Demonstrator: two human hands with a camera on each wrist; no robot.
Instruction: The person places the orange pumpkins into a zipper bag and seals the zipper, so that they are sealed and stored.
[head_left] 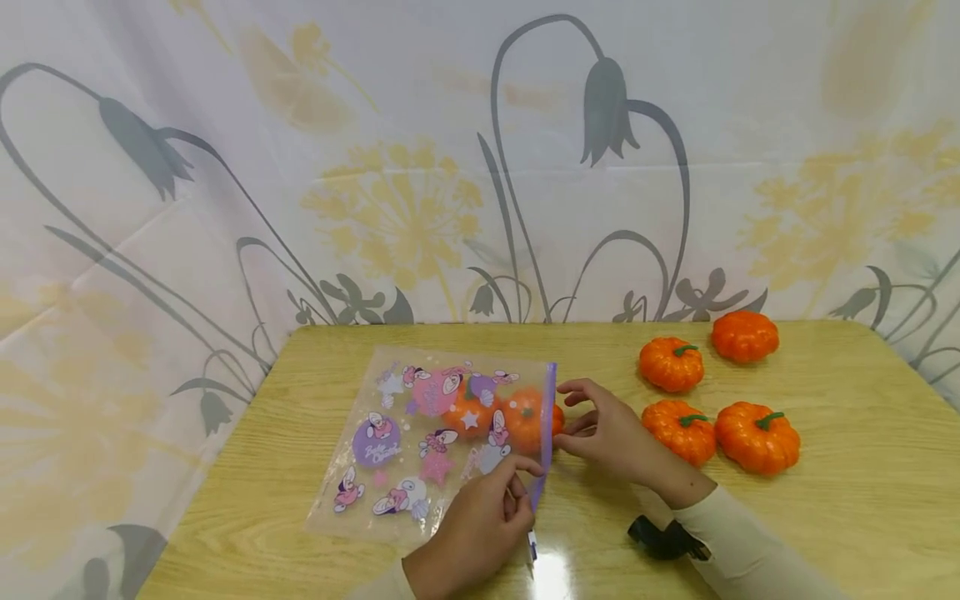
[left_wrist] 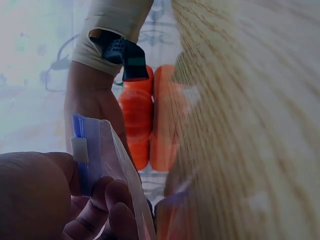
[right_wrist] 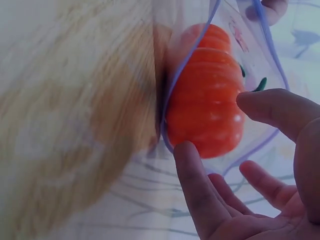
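A clear zip bag with pink and purple cartoon prints lies on the table, its purple-edged mouth facing right. Two orange toy pumpkins show inside: one pumpkin deeper in, the other pumpkin at the mouth. My left hand pinches the near side of the bag's mouth by the white slider, holding that edge up. At the opening, my right hand has its fingers spread, with thumb and index fingertips right at the pumpkin's surface.
Several more toy pumpkins sit on the right: one pumpkin, another pumpkin at the back edge, and two nearer ones beside the right forearm. A black strap device is on the right wrist. A floral curtain hangs behind the wooden table.
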